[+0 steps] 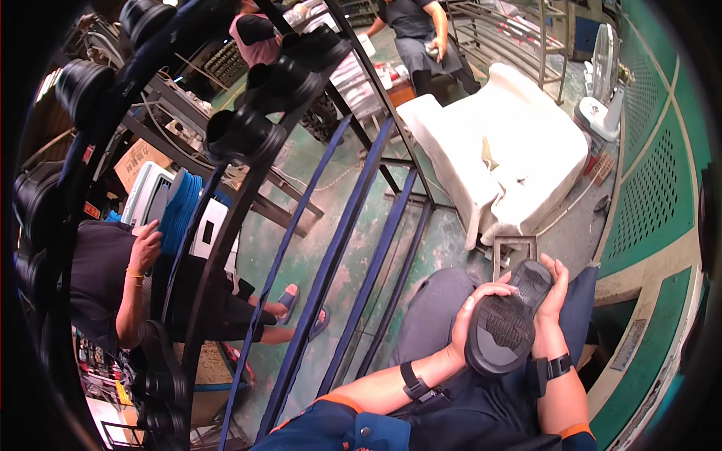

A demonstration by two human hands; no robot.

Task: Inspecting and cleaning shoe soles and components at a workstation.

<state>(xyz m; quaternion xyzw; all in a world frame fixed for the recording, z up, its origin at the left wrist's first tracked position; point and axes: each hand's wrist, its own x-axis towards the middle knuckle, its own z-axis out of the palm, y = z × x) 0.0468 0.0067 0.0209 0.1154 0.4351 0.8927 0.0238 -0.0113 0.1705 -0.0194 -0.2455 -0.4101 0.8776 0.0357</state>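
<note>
Both hands (469, 322) (551, 307) hold a black shoe (505, 327), apparently upside down.

Green floor (447, 248) spreads beneath a blue-barred rack (338, 244) in a cluttered workshop.
A white-draped armchair (519, 128) stands near a perforated green wall (654, 195), a white fan (599, 116) between them.

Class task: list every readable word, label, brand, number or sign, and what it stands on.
Brown cardboard box: dark printed characters, wording withheld.
Small orange-brown carton at right: print too small to read.
Black treaded shoe sole: no lettering I can make out.
Nothing else reads clearly.
</note>
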